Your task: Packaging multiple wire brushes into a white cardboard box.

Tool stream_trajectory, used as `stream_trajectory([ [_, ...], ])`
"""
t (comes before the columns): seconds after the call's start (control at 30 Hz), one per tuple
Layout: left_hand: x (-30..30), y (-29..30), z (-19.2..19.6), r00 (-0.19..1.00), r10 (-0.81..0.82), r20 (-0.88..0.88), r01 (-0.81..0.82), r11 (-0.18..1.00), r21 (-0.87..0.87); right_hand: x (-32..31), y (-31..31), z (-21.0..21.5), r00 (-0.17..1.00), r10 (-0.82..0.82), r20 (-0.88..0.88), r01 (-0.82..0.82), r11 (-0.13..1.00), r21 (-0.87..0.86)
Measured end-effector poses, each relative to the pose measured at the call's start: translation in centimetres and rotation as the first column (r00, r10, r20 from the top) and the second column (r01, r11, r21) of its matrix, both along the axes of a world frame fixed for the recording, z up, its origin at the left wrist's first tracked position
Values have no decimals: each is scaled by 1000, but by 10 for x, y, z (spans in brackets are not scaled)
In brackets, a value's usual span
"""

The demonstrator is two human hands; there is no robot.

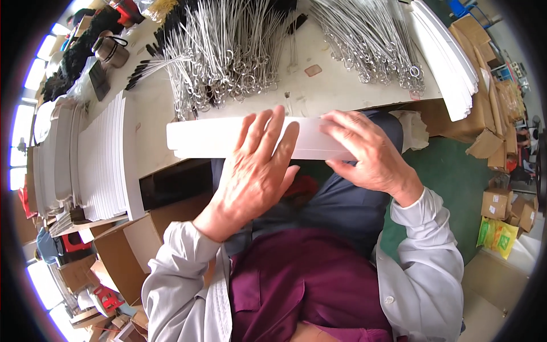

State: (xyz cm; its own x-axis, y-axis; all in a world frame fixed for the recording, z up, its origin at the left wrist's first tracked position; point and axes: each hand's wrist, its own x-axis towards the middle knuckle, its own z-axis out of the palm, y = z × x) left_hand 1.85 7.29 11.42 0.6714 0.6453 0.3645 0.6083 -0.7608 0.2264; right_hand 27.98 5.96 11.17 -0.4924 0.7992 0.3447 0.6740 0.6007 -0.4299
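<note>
A long, narrow white paperboard box (205, 137) lies crosswise at the table's near edge, above my lap, with a fold line along its near side. My left hand (253, 157) rests over its middle, fingers stretched out and apart. At the box's right end is my right hand (370, 151), its fingertips at the far edge and its thumb by the near edge, spanning the width. Just beyond the box lies a big heap of thin wire-handled brushes (228, 57) with ring ends toward me. A second bunch of wire handles (370, 45) lies farther right.
Stacked white flat box pieces (102, 162) stand at the left, and more white strips (444, 57) lie on the right table edge. A steel flask (111, 50) is at the back left. Cardboard cartons (134, 251) sit beside me on the left, and others (498, 202) on the right.
</note>
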Motion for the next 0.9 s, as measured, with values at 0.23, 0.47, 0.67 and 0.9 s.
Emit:
stream_trajectory([
  [0.23, -3, 11, -25, 1000, -2, 18, 5, 980, -198, -21, 5, -20, 988, 141, 58, -141, 990, -4],
  [0.47, -14, 6, -37, 989, 139, -54, -148, 958, -244, -32, -2, -21, 995, -96, 21, 93, 991, 95],
  [0.67, -17, -1, -51, 985, 162, -56, -169, 974, -150, -43, -20, -57, 943, -321, -93, 322, 947, 3],
  [0.9, -16, -1, -60, 989, 140, -47, -139, 990, 34, -62, -19, -68, 821, -435, -369, 284, 872, -398],
])
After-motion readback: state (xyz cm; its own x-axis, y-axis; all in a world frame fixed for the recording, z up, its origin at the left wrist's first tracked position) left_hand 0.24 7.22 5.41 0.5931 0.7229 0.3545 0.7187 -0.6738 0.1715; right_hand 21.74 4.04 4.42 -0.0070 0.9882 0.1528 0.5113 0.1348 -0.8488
